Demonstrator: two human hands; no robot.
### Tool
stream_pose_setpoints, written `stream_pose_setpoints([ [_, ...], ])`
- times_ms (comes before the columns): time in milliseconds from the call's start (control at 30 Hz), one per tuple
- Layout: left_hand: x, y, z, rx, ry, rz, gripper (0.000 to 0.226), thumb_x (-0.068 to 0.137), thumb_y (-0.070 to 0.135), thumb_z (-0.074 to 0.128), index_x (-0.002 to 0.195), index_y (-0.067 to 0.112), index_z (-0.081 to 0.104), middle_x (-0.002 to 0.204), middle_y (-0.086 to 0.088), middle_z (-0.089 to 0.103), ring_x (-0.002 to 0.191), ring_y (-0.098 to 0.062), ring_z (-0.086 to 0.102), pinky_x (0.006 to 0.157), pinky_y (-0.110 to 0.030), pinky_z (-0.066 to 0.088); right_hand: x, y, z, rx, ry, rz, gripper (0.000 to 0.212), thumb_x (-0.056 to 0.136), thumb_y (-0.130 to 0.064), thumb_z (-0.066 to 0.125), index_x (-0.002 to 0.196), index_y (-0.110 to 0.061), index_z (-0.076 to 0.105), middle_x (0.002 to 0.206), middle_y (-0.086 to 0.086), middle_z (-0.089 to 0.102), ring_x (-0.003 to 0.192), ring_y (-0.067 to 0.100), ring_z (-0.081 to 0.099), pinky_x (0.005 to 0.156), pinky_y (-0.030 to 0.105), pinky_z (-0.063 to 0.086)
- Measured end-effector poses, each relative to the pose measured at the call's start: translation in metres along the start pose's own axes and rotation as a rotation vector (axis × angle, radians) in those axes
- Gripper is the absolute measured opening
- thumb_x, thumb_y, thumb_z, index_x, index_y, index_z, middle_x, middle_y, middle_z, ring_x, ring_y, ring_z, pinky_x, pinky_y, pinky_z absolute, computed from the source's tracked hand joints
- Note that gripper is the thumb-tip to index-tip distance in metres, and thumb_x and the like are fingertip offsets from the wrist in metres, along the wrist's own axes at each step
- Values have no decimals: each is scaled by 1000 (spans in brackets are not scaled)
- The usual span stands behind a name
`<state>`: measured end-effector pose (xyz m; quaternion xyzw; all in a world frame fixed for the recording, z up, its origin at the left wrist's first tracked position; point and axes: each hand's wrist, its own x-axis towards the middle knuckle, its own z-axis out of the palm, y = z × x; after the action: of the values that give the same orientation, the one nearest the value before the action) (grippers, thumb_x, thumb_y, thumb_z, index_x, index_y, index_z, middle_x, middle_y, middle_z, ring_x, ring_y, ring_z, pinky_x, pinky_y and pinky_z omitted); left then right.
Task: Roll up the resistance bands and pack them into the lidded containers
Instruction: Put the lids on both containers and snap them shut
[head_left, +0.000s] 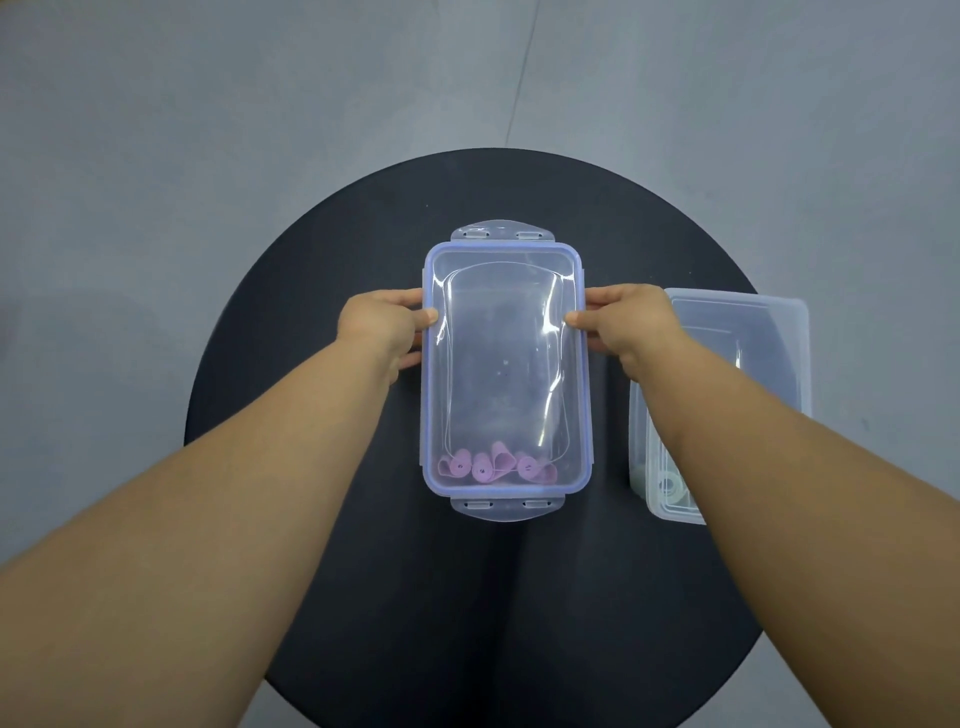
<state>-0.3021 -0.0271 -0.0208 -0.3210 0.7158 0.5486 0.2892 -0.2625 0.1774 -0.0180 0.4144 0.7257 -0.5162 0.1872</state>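
Pink bands (491, 467) rolled inside, lid (504, 338) on; our left hand (382, 325) and right hand (631, 325) pinch its edges. End clips (501, 233) look unlatched.

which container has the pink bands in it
The blue-rimmed container in the middle, with pink rolls at its near end; the plain clear container on the right holds pale green rolls.
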Motion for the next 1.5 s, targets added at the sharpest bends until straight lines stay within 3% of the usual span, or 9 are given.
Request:
stream_pose_setpoints([
  [167, 1, -3, 2, -35, 8, 8, 24, 85, 1, 65, 106, 14, 66, 94, -5, 70, 80, -18, 68, 71, -30, 54, 4, 2, -1, 86, -18, 21, 31, 83, -3, 69, 114, -7, 64, 102, 6, 67, 87, 19, 65, 66, 21, 51],
  [367, -3, -18, 4, -2, 142, 104, 15, 81, 16, 72, 95, 15, 68, 98, -6, 69, 93, -26, 68, 85, -38, 55, -1, 20, 7, -157, 84, -169, 36, 88, -16, 64, 124, -14, 60, 122, 5, 63, 104, 22, 61, 92, 31, 49],
  [500, -26, -43, 1, 507, 215, 428, 46, 91, 24, 59, 135, 16, 48, 136, -5, 48, 121, -22, 49, 95, -23, 34, -36, 48, 13, -545, 105, -502, 55, 88, -26, 65, 138, -17, 45, 145, 6, 39, 128, 23, 41, 102, 32, 35],
  [600, -50, -77, -5, 818, 129, 797, 47, 89, 28, 60, 133, 15, 50, 143, -9, 41, 134, -27, 34, 104, -33, 31, -61, 87, 19, -738, 16, -846, 67, 75, -30, 77, 133, -7, 51, 146, 16, 40, 134, 38, 36, 109, 43, 30],
  [700, -57, -120, -12, 1036, -63, 1020, 58, 86, 44, 46, 133, 10, 51, 147, -13, 39, 138, -32, 28, 108, -43, 26, -70, 118, 21, -887, -72, -958, 81, 67, -37, 82, 134, -6, 49, 147, 17, 38, 136, 40, 33, 108, 46, 22],
  [900, -54, -144, -17, 1135, -180, 1082, 67, 87, 47, 40, 141, 8, 38, 153, -12, 24, 141, -26, 18, 112, -43, 17, -68, 130, 21, -994, -70, -1031, 93, 66, -39, 82, 141, -4, 38, 152, 19, 29, 140, 38, 23, 110, 49, 18],
  [1067, -50, -148, -18, 1192, -172, 1161, 76, 80, 34, 69, 142, 4, 35, 151, -20, 25, 139, -35, 21, 111, -48, 20, -64, 134, 20, -1091, -34, -1099, 95, 65, -39, 83, 139, 1, 39, 148, 25, 33, 136, 44, 30, 108, 52, 21],
  [1200, -49, -152, -14, 1274, -56, 1236, 65, 85, 41, 44, 138, 5, 33, 143, -24, 40, 132, -39, 38, 106, -49, 26, -63, 138, 25, -1163, 18, -1125, 93, 66, -38, 83, 137, 4, 39, 144, 28, 37, 132, 45, 37, 105, 53, 24],
  [1500, -45, -160, -5, 1401, 113, 1263, 57, 90, 38, 39, 134, 2, 41, 138, -23, 48, 127, -37, 46, 109, -43, 27, -64, 144, 32, -1225, 121, -1131, 66, 89, -42, 36, 139, 0, 36, 145, 23, 39, 134, 38, 38, 109, 48, 25],
])
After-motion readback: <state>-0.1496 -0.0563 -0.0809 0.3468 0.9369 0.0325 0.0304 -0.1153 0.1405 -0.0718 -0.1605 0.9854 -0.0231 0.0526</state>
